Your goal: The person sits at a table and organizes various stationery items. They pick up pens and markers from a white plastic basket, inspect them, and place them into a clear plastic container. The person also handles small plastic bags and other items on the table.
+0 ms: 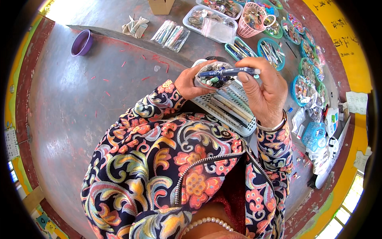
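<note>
My left hand is wrapped round a clear bag of pens, whose open end faces up with several pen ends showing. Between the thumb and fingers of my right hand is a dark blue pen, lying level across the mouth of the bag. Just below both hands a pale green slotted basket rests near my lap. Bundles of long pens lie in it, sorted side by side. The bag and my left hand hide part of the basket's far end.
Ahead are a green tray of pens, a round teal basket of pens, bagged pens and a white tray. A pink basket stands behind. Many small filled baskets line the right. A purple bowl sits far left.
</note>
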`<state>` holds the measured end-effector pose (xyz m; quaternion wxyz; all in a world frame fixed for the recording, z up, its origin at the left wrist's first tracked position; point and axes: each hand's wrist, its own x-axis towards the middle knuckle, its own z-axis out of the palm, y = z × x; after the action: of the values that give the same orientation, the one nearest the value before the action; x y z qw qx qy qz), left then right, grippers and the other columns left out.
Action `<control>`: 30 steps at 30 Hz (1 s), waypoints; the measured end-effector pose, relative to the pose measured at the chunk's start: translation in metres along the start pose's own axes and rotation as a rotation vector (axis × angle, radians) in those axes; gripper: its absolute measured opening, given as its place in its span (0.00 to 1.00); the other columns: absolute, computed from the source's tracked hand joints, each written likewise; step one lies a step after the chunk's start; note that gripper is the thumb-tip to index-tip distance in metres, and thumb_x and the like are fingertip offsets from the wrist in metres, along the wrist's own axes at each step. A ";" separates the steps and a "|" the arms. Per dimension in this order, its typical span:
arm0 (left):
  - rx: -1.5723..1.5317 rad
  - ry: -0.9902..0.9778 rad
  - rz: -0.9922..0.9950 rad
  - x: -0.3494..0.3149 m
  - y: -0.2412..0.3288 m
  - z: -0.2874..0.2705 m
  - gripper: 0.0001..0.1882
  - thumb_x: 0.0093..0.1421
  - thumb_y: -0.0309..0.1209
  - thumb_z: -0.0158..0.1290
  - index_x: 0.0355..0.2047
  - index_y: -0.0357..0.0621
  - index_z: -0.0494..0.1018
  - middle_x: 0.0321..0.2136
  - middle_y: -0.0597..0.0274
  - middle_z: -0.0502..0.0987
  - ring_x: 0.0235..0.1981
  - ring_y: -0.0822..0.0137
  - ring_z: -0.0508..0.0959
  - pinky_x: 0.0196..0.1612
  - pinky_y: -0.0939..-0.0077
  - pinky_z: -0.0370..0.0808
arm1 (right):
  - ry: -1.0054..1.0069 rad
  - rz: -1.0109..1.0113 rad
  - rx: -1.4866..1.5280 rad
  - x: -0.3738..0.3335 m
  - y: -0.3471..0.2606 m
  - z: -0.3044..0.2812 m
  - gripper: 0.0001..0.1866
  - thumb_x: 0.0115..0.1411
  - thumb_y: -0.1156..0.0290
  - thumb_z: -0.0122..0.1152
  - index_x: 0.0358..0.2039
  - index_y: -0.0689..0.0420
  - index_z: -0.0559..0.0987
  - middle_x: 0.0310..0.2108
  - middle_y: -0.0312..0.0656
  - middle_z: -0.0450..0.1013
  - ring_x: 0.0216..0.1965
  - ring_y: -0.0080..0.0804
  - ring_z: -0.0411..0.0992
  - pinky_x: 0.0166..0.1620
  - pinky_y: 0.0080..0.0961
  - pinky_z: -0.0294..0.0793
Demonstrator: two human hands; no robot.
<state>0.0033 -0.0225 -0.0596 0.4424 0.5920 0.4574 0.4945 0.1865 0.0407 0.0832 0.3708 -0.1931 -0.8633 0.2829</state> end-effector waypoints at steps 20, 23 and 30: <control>-0.105 -0.005 0.015 0.000 -0.001 0.000 0.39 0.46 0.30 0.66 0.57 0.38 0.61 0.48 0.55 0.72 0.49 0.66 0.73 0.52 0.71 0.68 | -0.042 0.193 0.202 0.013 0.013 0.018 0.08 0.58 0.68 0.60 0.34 0.59 0.76 0.22 0.38 0.71 0.22 0.22 0.67 0.27 0.18 0.66; -0.089 -0.013 0.006 0.001 -0.002 -0.001 0.39 0.46 0.30 0.66 0.58 0.38 0.60 0.48 0.55 0.72 0.49 0.66 0.73 0.52 0.72 0.68 | -0.031 0.268 0.238 0.012 0.015 0.016 0.08 0.59 0.68 0.59 0.34 0.60 0.76 0.22 0.36 0.70 0.23 0.19 0.67 0.27 0.17 0.66; -0.217 0.043 0.013 0.005 -0.023 0.001 0.39 0.47 0.29 0.65 0.58 0.37 0.60 0.48 0.56 0.73 0.50 0.69 0.72 0.54 0.73 0.66 | 0.335 0.286 0.407 0.004 0.022 -0.002 0.08 0.62 0.70 0.55 0.35 0.62 0.76 0.29 0.36 0.72 0.25 0.18 0.67 0.29 0.16 0.68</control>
<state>0.0021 -0.0132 -0.0815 0.4907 0.5329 0.4066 0.5566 0.1882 0.0603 0.0720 0.4954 -0.2786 -0.6797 0.4637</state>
